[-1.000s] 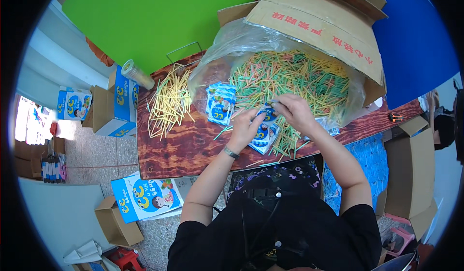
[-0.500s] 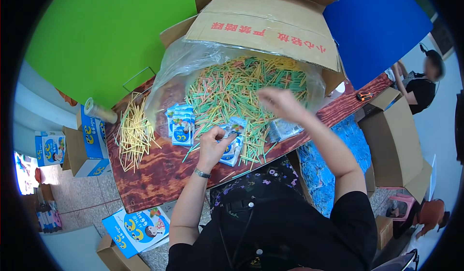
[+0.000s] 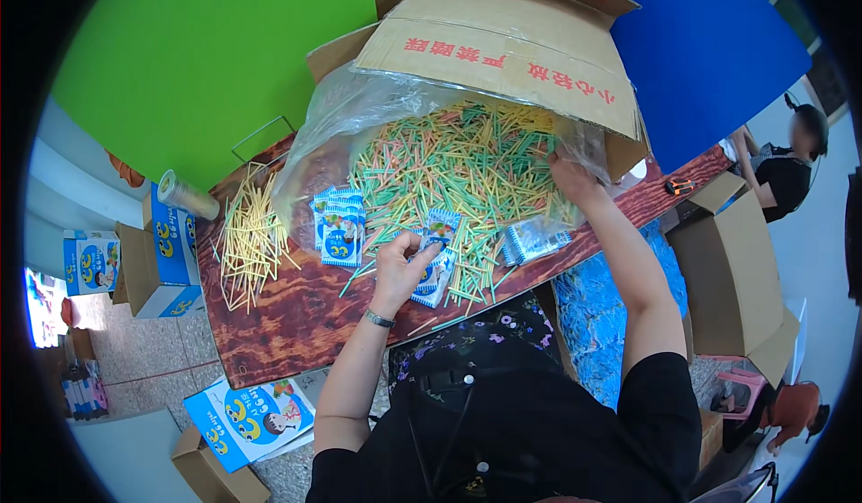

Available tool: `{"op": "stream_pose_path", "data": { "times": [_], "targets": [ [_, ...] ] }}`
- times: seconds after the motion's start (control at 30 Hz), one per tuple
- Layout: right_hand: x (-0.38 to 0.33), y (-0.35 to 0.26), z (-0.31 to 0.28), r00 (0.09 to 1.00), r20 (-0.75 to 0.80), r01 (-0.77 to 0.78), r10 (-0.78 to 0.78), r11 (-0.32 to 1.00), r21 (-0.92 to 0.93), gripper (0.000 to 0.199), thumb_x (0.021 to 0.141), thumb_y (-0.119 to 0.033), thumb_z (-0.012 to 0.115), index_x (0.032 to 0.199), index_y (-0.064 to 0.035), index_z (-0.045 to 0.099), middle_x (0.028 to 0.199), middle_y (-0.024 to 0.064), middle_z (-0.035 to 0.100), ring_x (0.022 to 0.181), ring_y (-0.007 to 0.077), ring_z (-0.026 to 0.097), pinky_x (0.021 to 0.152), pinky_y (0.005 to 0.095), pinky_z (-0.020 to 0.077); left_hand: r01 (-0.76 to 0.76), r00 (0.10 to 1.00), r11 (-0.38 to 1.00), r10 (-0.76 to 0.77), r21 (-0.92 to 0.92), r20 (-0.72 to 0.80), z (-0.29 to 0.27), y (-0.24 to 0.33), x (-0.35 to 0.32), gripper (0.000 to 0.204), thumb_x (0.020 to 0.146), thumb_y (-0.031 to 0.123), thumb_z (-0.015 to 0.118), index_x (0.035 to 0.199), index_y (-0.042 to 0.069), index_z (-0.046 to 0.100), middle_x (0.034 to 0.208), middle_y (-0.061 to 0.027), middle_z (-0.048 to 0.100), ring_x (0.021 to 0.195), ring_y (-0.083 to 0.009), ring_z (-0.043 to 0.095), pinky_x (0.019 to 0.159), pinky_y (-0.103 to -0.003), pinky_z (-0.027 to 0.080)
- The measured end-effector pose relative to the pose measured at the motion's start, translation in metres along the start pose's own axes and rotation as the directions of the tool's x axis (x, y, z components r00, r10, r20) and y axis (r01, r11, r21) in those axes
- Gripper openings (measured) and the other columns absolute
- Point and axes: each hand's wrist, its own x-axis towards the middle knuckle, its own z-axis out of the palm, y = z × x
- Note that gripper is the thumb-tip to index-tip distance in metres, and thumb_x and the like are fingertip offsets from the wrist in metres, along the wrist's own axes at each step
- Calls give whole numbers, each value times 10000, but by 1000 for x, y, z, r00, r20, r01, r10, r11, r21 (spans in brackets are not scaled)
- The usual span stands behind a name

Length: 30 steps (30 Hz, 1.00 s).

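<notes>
My left hand [image 3: 398, 265] is closed, pinching a small blue-and-white packet [image 3: 440, 225] between thumb and fingers. Under it, partly covered by the hand, lies another similar packet [image 3: 431, 289]. My right hand [image 3: 575, 180] reaches to the right side of a big heap of thin coloured sticks [image 3: 449, 157], in green, yellow and pink. Its fingers are bunched together against the sticks; what is between them is too small to make out. To the left of my left hand lies a small stack of blue-and-white packets [image 3: 341, 234].
A cardboard box [image 3: 503, 32] lined with clear plastic [image 3: 328, 113] lies open behind the heap. Loose yellow sticks [image 3: 251, 243] and a clear jar [image 3: 187, 195] are at the table's left. More packets [image 3: 534, 241] lie near my right forearm. An open carton [image 3: 732, 270] stands right.
My right hand has moved right, from above the heap down to the sticks at its right side. My left hand stays in place with the packet. The view has shifted slightly.
</notes>
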Motion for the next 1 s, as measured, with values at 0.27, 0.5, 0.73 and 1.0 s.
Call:
{"op": "stream_pose_path", "data": {
  "times": [0.27, 0.5, 0.73, 1.0],
  "targets": [
    [31, -4, -62, 875, 469, 10, -122, 972, 234, 214, 944, -171, 462, 1065, -6, 526, 946, 165, 651, 884, 333, 644, 748, 440, 523, -98, 993, 993, 101, 63, -55, -11, 13, -4, 196, 799, 146, 753, 779, 7, 617, 699, -31, 611, 625, -101, 555, 576, -268, 447],
    [49, -44, -139, 629, 514, -448, -583, 269, 852, 255, 1032, -284, 408, 998, -43, 485, 807, 38, 579, 693, 101, 559, 636, 257, 492, -182, 959, 978, 200, 106, -201, -11, 26, -9, 218, 730, 84, 797, 739, 12, 592, 684, -32, 534, 621, -141, 507, 558, -277, 398],
    [72, -61, -152, 756, 394, 67, -522, 660, 748, 183, 1000, -213, 479, 1023, -33, 464, 833, 131, 594, 705, 275, 617, 637, 365, 508, -238, 930, 951, 282, 198, -238, -18, 4, -8, 218, 757, 89, 790, 760, 15, 585, 676, -53, 575, 578, -123, 548, 517, -270, 420],
    [62, -13, -118, 552, 831, -317, -74, 903, 291, 443, 998, -328, 254, 1285, -34, 422, 1275, 241, 524, 1131, 357, 546, 936, 443, 441, -222, 936, 955, 266, 199, -231, -21, 4, -14, 235, 770, 92, 783, 760, 9, 563, 691, -58, 567, 608, -114, 543, 545, -274, 427]
  ]
}}
